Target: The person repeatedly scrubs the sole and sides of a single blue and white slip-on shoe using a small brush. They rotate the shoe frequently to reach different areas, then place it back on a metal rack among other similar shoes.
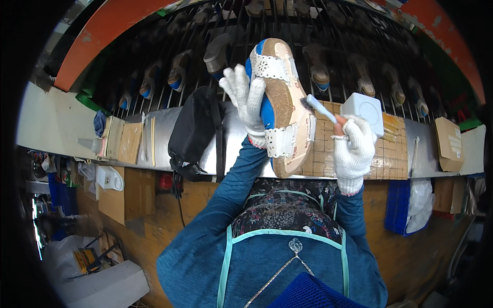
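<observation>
Here, the right hand (354, 149) clasped a pale brush (321, 108) beside the sandal (294, 100); the left hand (246, 105) spread its fingers (255, 97) alongside, its hold unclear.

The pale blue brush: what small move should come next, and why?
Perhaps a short stroke along the beige underside of the white-strapped sandal: the white-gloved right hand grips the pale blue brush, whose dark bristles sit near that underside's edge.
</observation>
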### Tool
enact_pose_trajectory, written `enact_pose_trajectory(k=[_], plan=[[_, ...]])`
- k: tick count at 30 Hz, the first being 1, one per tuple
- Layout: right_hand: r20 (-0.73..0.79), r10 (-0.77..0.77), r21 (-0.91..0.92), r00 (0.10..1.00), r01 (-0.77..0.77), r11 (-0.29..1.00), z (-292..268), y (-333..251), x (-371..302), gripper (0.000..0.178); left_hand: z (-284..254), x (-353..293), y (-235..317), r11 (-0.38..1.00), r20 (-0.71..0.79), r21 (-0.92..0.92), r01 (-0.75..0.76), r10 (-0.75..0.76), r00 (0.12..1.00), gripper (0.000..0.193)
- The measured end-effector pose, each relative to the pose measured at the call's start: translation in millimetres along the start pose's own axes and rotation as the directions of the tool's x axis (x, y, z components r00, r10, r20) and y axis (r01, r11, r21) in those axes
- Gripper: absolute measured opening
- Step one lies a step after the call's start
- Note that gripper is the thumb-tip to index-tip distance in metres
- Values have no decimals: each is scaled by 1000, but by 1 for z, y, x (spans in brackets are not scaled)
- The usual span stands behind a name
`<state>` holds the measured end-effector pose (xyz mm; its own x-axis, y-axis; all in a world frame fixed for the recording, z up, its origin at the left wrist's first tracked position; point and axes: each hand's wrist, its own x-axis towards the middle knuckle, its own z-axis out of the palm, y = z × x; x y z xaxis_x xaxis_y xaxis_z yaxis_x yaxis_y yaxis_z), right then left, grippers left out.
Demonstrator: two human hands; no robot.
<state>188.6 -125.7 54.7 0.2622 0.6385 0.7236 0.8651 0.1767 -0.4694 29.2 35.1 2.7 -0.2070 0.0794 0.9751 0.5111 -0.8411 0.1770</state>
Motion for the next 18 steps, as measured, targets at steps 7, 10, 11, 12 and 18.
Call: enact_pose_trajectory(k=[7, 10, 11, 12, 18], plan=[[342, 252, 343, 905, -370, 864, -20, -22, -34, 14, -24, -9, 1, 977, 231, -109, 183, -154, 961, 47], [360, 268, 360, 893, -398, 844, -16, -26, -38, 15, -27, -14, 7, 954, 258, -128, 271, -232, 938, 55], [354, 287, 366, 890, -414, 833, -13, -26, -38, 15, -28, -14, 8, 957, 271, -120, 264, -224, 936, 55], [348, 303, 373, 887, -428, 823, -9, -26, -37, 14, -29, -14, 9, 953, 284, -107, 284, -245, 927, 55], [134, 161, 266, 978, -192, 945, 7, -20, -20, 16, -28, -13, 8, 973, 293, 8, 230, -223, 930, 49]])
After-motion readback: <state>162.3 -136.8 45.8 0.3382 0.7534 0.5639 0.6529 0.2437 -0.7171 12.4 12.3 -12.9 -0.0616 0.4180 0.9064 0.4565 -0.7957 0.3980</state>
